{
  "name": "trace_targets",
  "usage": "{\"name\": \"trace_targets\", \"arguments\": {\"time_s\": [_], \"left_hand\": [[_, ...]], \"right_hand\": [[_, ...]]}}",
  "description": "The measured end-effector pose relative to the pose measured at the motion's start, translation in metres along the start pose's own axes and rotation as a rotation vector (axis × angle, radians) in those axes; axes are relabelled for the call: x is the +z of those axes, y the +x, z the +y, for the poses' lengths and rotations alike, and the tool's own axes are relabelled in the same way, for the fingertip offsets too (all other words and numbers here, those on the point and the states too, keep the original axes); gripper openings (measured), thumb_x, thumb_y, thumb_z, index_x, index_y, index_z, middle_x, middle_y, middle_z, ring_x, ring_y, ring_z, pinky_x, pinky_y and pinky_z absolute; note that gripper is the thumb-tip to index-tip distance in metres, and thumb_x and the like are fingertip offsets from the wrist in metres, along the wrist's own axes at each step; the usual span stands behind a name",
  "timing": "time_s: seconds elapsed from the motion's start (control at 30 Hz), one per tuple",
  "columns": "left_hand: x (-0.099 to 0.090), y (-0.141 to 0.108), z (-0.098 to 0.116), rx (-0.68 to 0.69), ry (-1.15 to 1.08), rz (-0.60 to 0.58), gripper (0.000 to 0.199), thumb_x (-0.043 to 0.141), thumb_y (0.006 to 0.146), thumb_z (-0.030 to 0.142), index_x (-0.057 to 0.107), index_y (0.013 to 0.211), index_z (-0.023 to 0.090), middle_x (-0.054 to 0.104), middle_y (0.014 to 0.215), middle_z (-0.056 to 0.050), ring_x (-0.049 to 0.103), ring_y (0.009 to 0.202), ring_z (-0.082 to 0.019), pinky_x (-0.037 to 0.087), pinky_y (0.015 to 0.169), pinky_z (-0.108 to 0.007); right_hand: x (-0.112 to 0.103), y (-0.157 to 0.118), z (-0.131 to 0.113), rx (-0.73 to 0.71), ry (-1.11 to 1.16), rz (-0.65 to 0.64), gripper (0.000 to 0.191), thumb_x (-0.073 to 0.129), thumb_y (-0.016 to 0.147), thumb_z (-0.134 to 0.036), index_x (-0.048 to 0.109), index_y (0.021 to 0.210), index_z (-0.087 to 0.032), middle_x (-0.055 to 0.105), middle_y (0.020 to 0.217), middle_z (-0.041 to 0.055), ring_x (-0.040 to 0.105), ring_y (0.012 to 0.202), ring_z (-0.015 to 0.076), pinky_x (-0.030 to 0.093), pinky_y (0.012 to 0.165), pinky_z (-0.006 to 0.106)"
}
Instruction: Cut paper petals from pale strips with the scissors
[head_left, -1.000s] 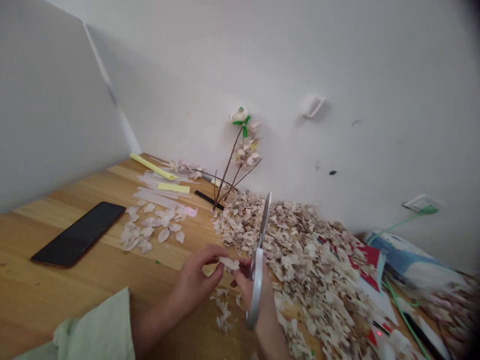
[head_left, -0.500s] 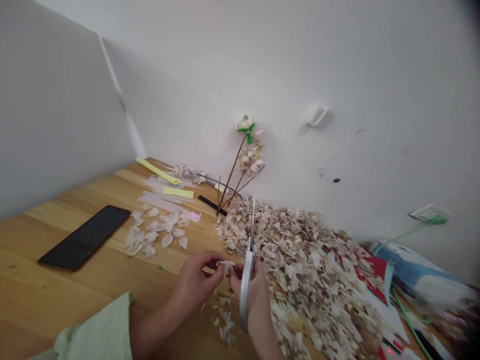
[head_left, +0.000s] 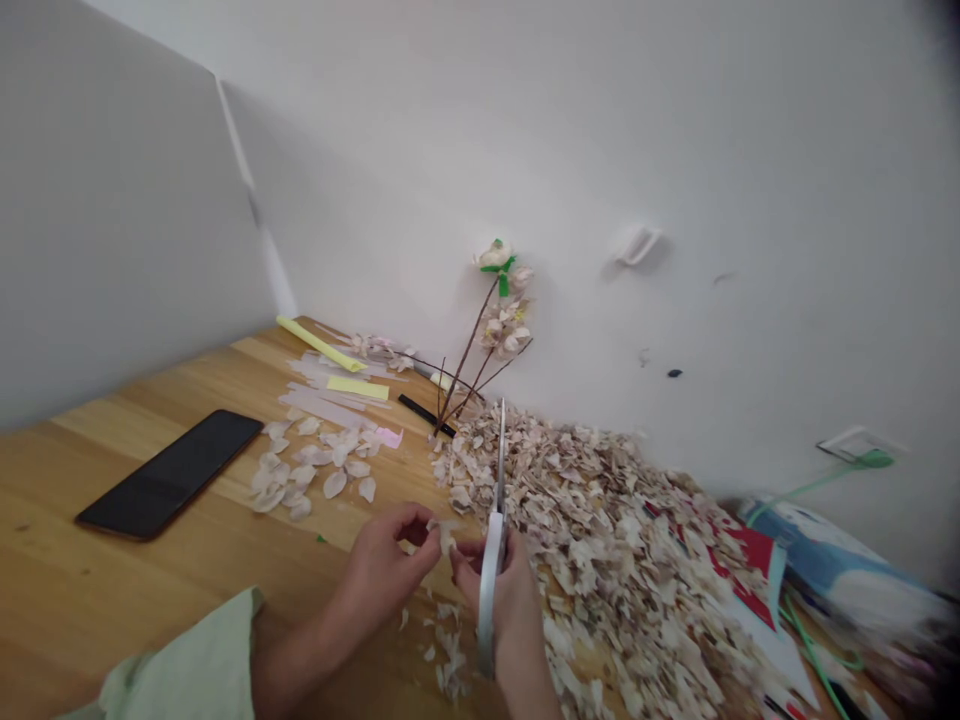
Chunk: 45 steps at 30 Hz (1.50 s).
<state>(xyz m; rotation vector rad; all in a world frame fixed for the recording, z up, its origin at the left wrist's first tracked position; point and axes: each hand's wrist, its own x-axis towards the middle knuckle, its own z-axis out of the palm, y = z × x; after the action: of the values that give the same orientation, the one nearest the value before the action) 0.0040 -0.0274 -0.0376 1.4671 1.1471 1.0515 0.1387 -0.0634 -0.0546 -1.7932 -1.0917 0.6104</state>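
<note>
- Paper petal [head_left: 444,530]: a small pale scrap, pinched between the fingertips of both hands just above the table [head_left: 90,600], beside the big heap of paper scraps [head_left: 600,540].
- Left hand [head_left: 382,575]: fingers curled in, thumb and forefinger closed on the petal's left edge.
- Right hand [head_left: 502,595]: closed around the white-handled scissors [head_left: 491,560], blades together and pointing up and away; its fingertips touch the petal.
- Nearby on the table: a dark phone [head_left: 171,472], loose cut petals [head_left: 315,465] and a twig of paper blossoms [head_left: 495,330] leaning on the wall.
</note>
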Motion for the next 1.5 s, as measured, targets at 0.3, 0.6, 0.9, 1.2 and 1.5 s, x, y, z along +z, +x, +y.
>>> {"name": "trace_targets", "arguments": {"time_s": [0.3,0.6,0.9,1.2,1.5], "left_hand": [[0.001,-0.001,-0.002,-0.084,-0.178,-0.006,0.031,0.057,0.067,0.030,0.065,0.091,0.013,0.069,0.084,-0.009,0.065,0.064,-0.019,0.050,0.053,-0.028],[0.000,-0.003,-0.002,-0.052,-0.167,-0.017,0.025,0.058,0.069,0.029,0.072,0.086,0.016,0.074,0.084,-0.009,0.069,0.074,-0.022,0.053,0.067,-0.030],[-0.004,-0.007,0.006,0.002,-0.080,-0.105,0.019,0.058,0.074,0.024,0.073,0.084,0.021,0.074,0.083,-0.006,0.068,0.073,-0.022,0.053,0.063,-0.027],[-0.005,-0.001,0.006,-0.096,-0.201,0.016,0.022,0.063,0.065,0.026,0.067,0.085,0.017,0.069,0.088,-0.008,0.062,0.069,-0.019,0.052,0.056,-0.027],[-0.003,0.003,0.009,-0.248,-0.563,0.014,0.039,0.072,0.051,0.034,0.053,0.080,0.016,0.051,0.062,0.005,0.051,0.056,-0.012,0.052,0.046,-0.028]], "right_hand": [[0.003,-0.006,-0.008,0.005,0.040,-0.026,0.027,0.059,0.062,-0.040,0.042,0.074,-0.025,0.060,0.059,-0.0012,0.060,0.045,0.0200,0.045,0.042,0.028],[0.002,-0.011,-0.014,0.008,-0.038,-0.078,0.033,0.057,0.060,-0.043,0.044,0.082,-0.023,0.068,0.077,0.0087,0.065,0.067,0.0275,0.050,0.059,0.036],[-0.003,-0.024,-0.037,-0.194,-0.365,0.065,0.016,0.051,0.060,-0.026,0.044,0.074,-0.025,0.061,0.057,0.0034,0.059,0.052,0.0256,0.039,0.048,0.030],[0.002,-0.018,-0.027,-0.156,-0.215,0.118,0.019,0.056,0.066,-0.036,0.049,0.077,-0.023,0.064,0.061,0.0045,0.062,0.055,0.0248,0.045,0.051,0.030],[0.007,-0.013,-0.021,0.064,0.275,-0.006,0.033,0.061,0.061,-0.041,0.037,0.075,-0.024,0.063,0.070,0.0019,0.063,0.049,0.0189,0.044,0.032,0.023]]}}
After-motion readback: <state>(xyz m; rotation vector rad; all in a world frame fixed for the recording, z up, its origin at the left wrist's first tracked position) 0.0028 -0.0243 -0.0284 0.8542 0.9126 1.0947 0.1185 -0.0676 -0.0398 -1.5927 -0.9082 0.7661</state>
